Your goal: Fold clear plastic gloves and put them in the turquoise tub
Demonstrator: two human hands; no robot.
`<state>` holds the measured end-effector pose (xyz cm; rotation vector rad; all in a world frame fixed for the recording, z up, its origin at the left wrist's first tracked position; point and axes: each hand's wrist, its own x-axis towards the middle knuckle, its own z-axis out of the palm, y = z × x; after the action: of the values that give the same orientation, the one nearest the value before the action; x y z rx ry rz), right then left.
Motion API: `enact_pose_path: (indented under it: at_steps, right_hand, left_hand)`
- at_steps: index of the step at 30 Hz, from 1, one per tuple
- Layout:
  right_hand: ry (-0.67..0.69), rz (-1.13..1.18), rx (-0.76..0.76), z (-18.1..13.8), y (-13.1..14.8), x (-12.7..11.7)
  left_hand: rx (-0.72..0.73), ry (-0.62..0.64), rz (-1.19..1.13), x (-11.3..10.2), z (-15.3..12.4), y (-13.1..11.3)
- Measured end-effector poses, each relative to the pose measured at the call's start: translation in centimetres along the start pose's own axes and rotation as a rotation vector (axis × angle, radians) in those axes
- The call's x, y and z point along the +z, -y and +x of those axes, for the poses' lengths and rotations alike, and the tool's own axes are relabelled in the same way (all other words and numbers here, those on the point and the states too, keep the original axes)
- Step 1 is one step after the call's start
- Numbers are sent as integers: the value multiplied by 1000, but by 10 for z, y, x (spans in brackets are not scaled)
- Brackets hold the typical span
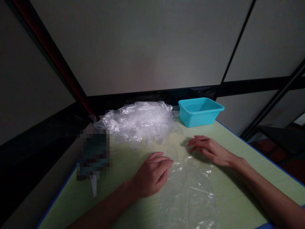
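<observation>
Nearest us, a clear plastic sheet lies flat, slightly creased, on a pale green table with blue edging. Our left hand is loosely curled at the sheet's left edge; we cannot tell whether its fingers pinch the plastic. Our right hand, a little farther off, is relaxed and open, fingers bent, over the sheet's far right part. To our left sits a dark green item, pixelated beyond recognition. Beyond our hands we find a crumpled heap of clear plastic and, right of it, a turquoise tub. Pale wall panels stand behind.
</observation>
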<state>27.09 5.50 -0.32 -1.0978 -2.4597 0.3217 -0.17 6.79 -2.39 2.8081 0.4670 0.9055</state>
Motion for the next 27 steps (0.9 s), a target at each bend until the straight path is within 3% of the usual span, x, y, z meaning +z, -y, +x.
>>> enact_pose_path:
  at_steps: [10, 16, 19, 23, 25, 27]
  right_hand:
    - [95, 159, -34, 10, 20, 14]
    - [-213, 662, 318, 9, 13, 8]
    - [-207, 879, 451, 10, 9, 7]
    - [-221, 1005, 509, 12, 7, 9]
    - [-197, 1069, 507, 13, 9, 9]
    - [-119, 1152, 494, 13, 11, 10]
  left_hand:
    - [76, -151, -37, -2, -1, -3]
    - [-103, -55, 59, -1, 4, -3]
    - [-164, -75, 112, 2, 3, 1]
    - [-216, -194, 186, 2, 2, 3]
    - [-182, -247, 139, 0, 3, -1]
    - [-57, -232, 10, -2, 4, -11]
